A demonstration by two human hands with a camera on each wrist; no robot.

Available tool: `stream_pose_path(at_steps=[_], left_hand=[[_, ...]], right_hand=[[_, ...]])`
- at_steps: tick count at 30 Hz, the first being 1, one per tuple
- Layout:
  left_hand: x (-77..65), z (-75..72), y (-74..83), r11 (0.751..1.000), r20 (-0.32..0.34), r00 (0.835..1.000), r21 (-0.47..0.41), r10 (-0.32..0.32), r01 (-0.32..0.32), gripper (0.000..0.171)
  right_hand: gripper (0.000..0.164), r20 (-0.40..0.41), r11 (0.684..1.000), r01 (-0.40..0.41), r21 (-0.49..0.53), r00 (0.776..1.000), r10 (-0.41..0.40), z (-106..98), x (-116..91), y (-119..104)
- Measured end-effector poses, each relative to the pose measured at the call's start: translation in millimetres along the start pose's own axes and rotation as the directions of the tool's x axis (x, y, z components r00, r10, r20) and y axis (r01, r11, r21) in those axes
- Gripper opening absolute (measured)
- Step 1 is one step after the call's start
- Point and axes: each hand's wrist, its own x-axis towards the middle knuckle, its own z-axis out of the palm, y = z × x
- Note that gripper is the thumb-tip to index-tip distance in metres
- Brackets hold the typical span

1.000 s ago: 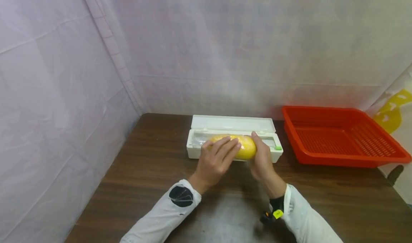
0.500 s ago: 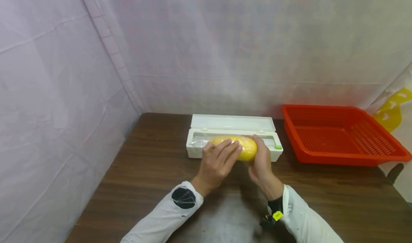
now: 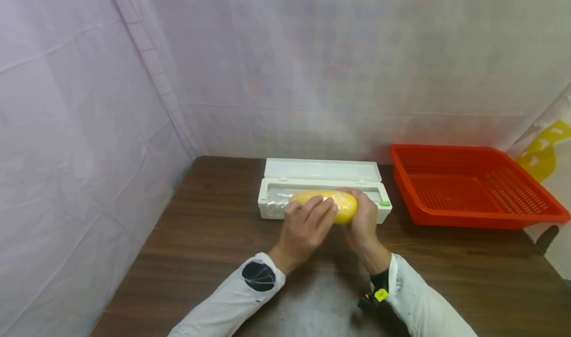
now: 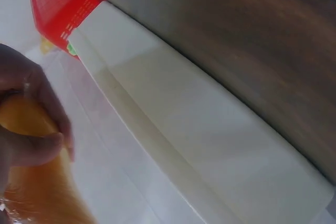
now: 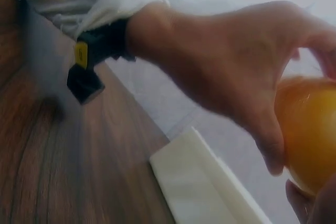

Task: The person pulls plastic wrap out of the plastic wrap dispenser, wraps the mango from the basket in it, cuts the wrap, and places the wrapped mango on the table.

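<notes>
A smooth yellow oblong fruit [image 3: 345,209], its exact kind unclear, is held up in front of a white cling film dispenser [image 3: 267,211]. Shiny clear cling film [image 3: 277,201] covers the fruit and trails off its left end, overlapping the box's front. My left hand [image 3: 305,232] grips the fruit's left part, fingers laid across its near side. In the right wrist view my right hand [image 5: 236,61] clasps the rounded right end of the fruit [image 5: 310,129] between thumb and fingers. The dispenser's lid [image 3: 323,169] is raised at the back, and a green slider [image 3: 384,203] sits at its right end.
A red plastic basket [image 3: 473,220] stands at the right of the brown wooden table [image 3: 200,257], close to the dispenser. White sheeting [image 3: 312,79] hangs along the back and left sides. A yellow patterned item [image 3: 542,153] shows at the far right.
Both hands and the fruit have shifted slightly nearer and to the right. More loose film now spreads from the fruit's left end, and the right hand's fingers have come over the top.
</notes>
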Motion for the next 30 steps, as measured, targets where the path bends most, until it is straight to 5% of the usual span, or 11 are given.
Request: stream_pose_path(at_steps=[4,7,9,12,15,20,22,25,30], left_hand=[[9.2,-8.1,7.5,0.997,0.153,0.986,-0.016,-0.069,0.072,0.019],[20.0,-17.3,8.7,0.978,0.275,0.951,-0.108,-0.141,0.176,0.012],[27.5,-22.2,5.1,0.938,0.318,0.927,-0.213,-0.198,0.274,0.017],[37.0,-27.4,-4.0,0.835,0.348,0.891,-0.363,-0.291,0.414,0.022],[42.8,-29.7,-13.1,0.745,0.377,0.856,-0.441,-0.353,0.501,0.021],[43.1,-27.4,-19.6,0.618,0.474,0.779,-0.484,-0.410,0.619,0.030],[41.0,-25.6,-19.3,0.567,0.522,0.748,-0.496,-0.410,0.657,0.034],[38.1,-23.1,-17.4,0.515,0.583,0.716,-0.509,-0.383,0.690,0.038],[32.7,-19.5,-13.6,0.499,0.628,0.698,-0.507,-0.345,0.703,0.042]], right_hand=[[0.040,0.019,0.980,0.118,-0.163,0.993,-0.116,-8.1,6.9,2.0],[0.038,0.062,0.920,0.251,-0.301,0.968,-0.244,-15.5,13.0,0.6],[0.038,0.122,0.883,0.326,-0.338,0.946,-0.302,-19.3,16.0,-1.3],[0.038,0.240,0.821,0.428,-0.379,0.902,-0.360,-22.5,18.3,-3.2],[0.033,0.394,0.751,0.548,-0.368,0.824,-0.407,-22.9,16.9,-4.0],[0.026,0.632,0.626,0.751,-0.210,0.593,-0.500,-16.1,9.9,-3.6],[0.026,0.673,0.589,0.795,-0.148,0.517,-0.529,-12.0,6.2,-4.4],[0.026,0.687,0.559,0.822,-0.107,0.468,-0.557,-8.3,0.7,-5.5],[0.027,0.683,0.543,0.836,-0.081,0.443,-0.581,-5.3,-2.9,-4.5]])
